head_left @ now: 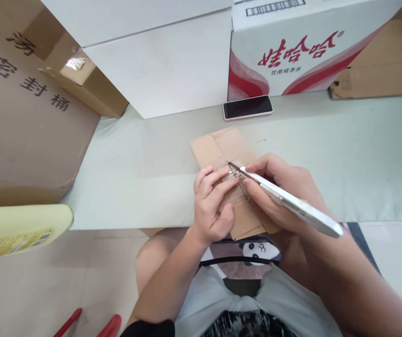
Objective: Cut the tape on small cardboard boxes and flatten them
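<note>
A flat piece of brown cardboard [218,150] lies on the pale table [145,159] at its near edge. My left hand [211,206] rests on it, fingers curled and pressed down, gripping its near edge. My right hand [285,192] is closed around a white utility knife [292,201], held like a pen. The blade tip [229,164] touches the cardboard just beyond my left fingertips.
A phone [248,107] lies face up behind the cardboard. A white and red printed carton [292,47] and a plain white box [159,61] stand at the back. A large brown box [21,103] is at the left, a yellow object [14,229] below it, red handles [88,323] on the floor.
</note>
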A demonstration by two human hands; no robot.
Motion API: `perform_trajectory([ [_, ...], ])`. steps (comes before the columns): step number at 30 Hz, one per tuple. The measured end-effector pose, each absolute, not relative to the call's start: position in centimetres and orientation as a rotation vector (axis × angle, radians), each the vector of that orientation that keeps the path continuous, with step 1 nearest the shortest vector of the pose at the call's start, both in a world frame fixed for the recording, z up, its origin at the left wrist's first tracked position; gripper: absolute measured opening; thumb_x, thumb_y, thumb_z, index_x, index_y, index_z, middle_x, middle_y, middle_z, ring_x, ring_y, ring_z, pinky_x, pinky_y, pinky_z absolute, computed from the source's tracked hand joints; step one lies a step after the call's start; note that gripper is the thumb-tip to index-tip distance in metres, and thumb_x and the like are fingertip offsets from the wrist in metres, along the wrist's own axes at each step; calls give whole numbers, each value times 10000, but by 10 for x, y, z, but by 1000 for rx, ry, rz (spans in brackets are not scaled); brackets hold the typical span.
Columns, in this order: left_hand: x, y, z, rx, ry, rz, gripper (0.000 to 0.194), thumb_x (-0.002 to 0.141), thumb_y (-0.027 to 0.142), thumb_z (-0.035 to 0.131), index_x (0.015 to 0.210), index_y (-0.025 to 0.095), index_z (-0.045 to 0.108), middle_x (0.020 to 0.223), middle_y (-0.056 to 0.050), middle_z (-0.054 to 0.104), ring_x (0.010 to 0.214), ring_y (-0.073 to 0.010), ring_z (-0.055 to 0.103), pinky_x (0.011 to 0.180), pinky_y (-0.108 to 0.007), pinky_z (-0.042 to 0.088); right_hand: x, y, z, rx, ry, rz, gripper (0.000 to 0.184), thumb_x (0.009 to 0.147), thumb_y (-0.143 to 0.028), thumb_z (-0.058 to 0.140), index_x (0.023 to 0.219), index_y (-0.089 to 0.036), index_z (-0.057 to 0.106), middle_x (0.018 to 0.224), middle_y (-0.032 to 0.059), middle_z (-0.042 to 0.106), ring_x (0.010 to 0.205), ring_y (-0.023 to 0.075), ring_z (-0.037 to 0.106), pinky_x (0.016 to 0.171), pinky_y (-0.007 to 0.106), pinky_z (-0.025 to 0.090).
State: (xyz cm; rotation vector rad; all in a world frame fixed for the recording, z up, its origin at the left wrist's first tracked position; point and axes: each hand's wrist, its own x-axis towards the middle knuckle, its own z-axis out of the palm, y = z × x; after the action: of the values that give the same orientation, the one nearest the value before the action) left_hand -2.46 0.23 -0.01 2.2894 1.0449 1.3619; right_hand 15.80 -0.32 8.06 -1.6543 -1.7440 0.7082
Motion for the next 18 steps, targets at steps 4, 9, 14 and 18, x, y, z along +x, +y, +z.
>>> perform_trajectory([
  [4, -24, 2, 0, 2286, 1052, 1376, 356, 997, 333, 431, 1270, 229, 635, 1323, -114, 649, 1289, -274, 573, 1206, -540, 384, 159, -3, 82, -1645, -1758, 747, 221, 885, -443, 567, 944, -244, 643, 820, 28, 792, 662, 199, 724, 620, 318, 494],
  [9, -24, 3, 0, 2291, 1037, 1379, 366, 993, 342, 439, 1281, 234, 638, 1311, -114, 656, 1273, -282, 584, 1201, -548, 391, 159, -4, 83, -1657, -1765, 759, 177, 903, -411, 581, 943, -246, 627, 846, 37, 797, 701, 210, 737, 645, 328, 500],
  [14, -25, 2, -1, 2275, 1047, 1372, 381, 971, 324, 454, 1291, 244, 646, 1312, -109, 659, 1273, -293, 580, 1207, -564, 373, 159, -3, 80, -1647, -1743, 742, 168, 907, -403, 613, 927, -238, 633, 800, 20, 783, 681, 188, 725, 621, 297, 477],
  [18, -25, 2, -1, 2292, 1055, 1366, 382, 965, 305, 451, 1286, 237, 648, 1311, -114, 655, 1285, -292, 570, 1203, -555, 380, 159, -1, 80, -1682, -1758, 748, 174, 878, -406, 629, 931, -242, 646, 809, 25, 789, 683, 200, 728, 620, 302, 471],
])
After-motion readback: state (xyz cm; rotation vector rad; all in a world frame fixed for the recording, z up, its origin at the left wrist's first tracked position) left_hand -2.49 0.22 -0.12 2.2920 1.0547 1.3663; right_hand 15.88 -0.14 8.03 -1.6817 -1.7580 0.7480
